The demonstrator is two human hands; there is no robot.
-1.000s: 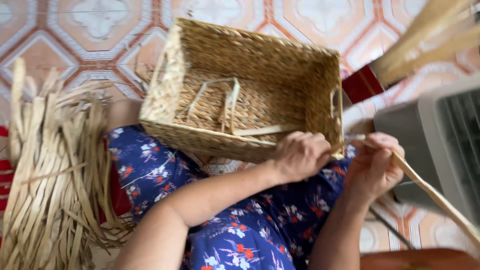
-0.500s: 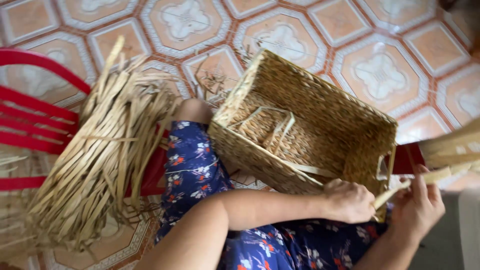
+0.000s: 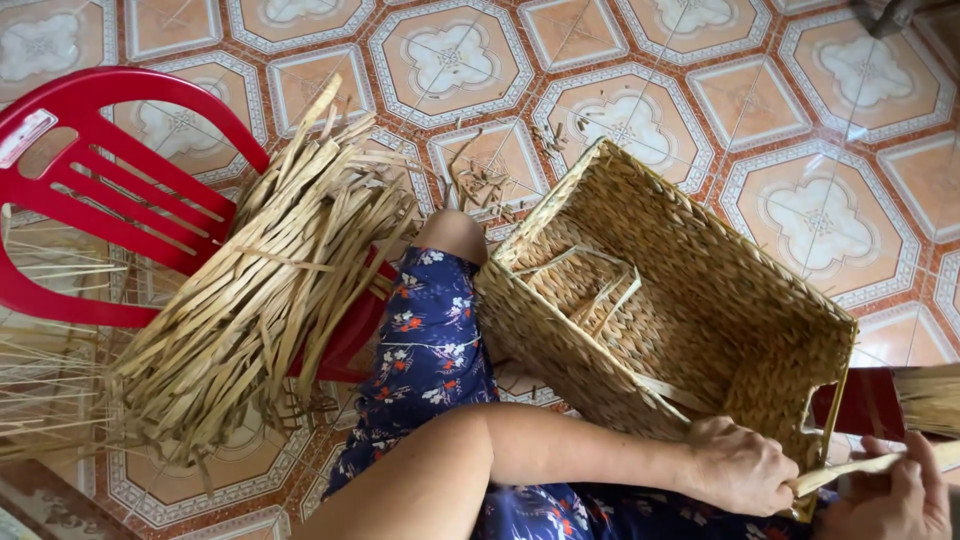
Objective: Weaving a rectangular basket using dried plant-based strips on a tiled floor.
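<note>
Woven basket [image 3: 680,300] rests tilted on the person's lap, open side up. Left hand [image 3: 738,465] grips its near corner, fingers curled over the rim. Right hand [image 3: 890,500] pinches a flat straw strip [image 3: 870,467] just beside that corner. Bundle of dried straw [image 3: 265,290] lies across a red plastic chair [image 3: 110,190], well apart
</note>
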